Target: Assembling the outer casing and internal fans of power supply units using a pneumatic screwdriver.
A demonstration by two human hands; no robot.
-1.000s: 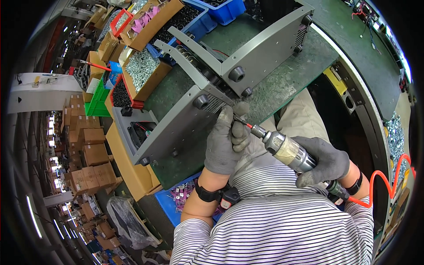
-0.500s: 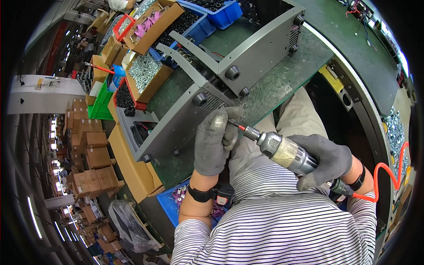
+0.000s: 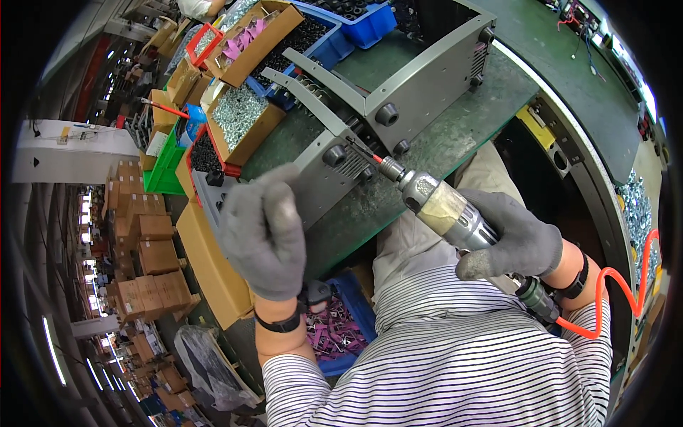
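Observation:
My right hand [image 3: 523, 238], in a grey glove, wraps round a silver air screwdriver [image 3: 445, 208] with tape on its body and an orange hose [image 3: 619, 281] at its rear. The bit points up and left, in front of the near grey metal casing [image 3: 313, 171], by its vent slots and a black round foot [image 3: 334, 156]. Whether its tip touches the casing I cannot tell. To the left, my gloved left hand [image 3: 263, 238] is raised before that casing's left part, its fingers smeared by motion. A second grey casing [image 3: 434, 96] stands behind, to the right.
A cardboard box of silver screws [image 3: 238, 117], blue bins [image 3: 366, 25] of black parts and a green bin [image 3: 165, 167] line the bench's far left. Below the bench edge sits a blue bin of purple parts [image 3: 334, 331]. Another bench [image 3: 569, 78] curves along the right.
My left hand has moved left, away from the bit. The screwdriver has risen up and left with my right hand, and its bit is now over the near casing.

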